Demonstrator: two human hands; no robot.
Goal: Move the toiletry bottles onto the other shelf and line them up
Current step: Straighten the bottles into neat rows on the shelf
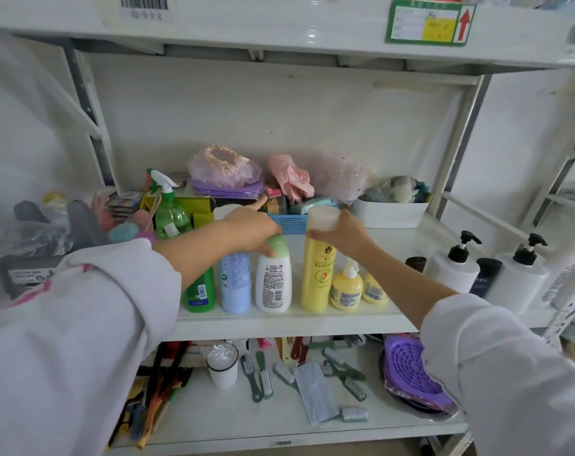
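Observation:
A row of bottles stands along the front of the middle shelf: a green bottle, a pale blue bottle, a white bottle with a green cap, a tall yellow bottle with a white cap, and two small yellow pump bottles. My left hand rests on top of the white bottle and the pale blue one, index finger pointing outward. My right hand grips the tall yellow bottle just under its cap.
To the right stand two white pump bottles and dark bottles. Behind the row are a green spray bottle, a blue basket, a white bin and bagged items. Brushes and a purple dish lie on the lower shelf.

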